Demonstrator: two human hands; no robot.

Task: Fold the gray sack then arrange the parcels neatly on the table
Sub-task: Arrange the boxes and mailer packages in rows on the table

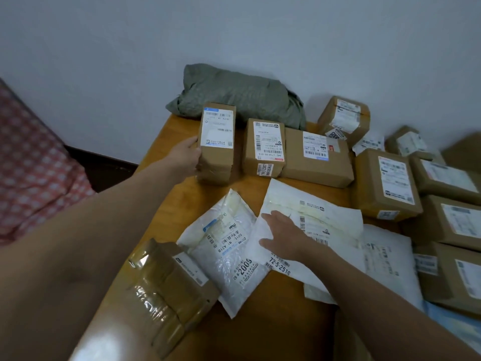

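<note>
Gray sack [234, 92] lies folded at the worktop's [281, 293] far edge. Just before the sack, my left grip [186, 155] seems to clasp 1 upright brown parcel [217, 142]. Farther from the sack, my right grip [285, 237] rests flat, fingers straight, on a white mailer [325, 212].

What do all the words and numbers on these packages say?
"2009": bubble mailer.
"72-5-2516": flat mailer under the right hand.
"74-2-2307": middle box, near its bottom edge.
The label on the left box, which the left hand holds, is too blurred to read.
All the other labels are too small or blurred to read.
</note>
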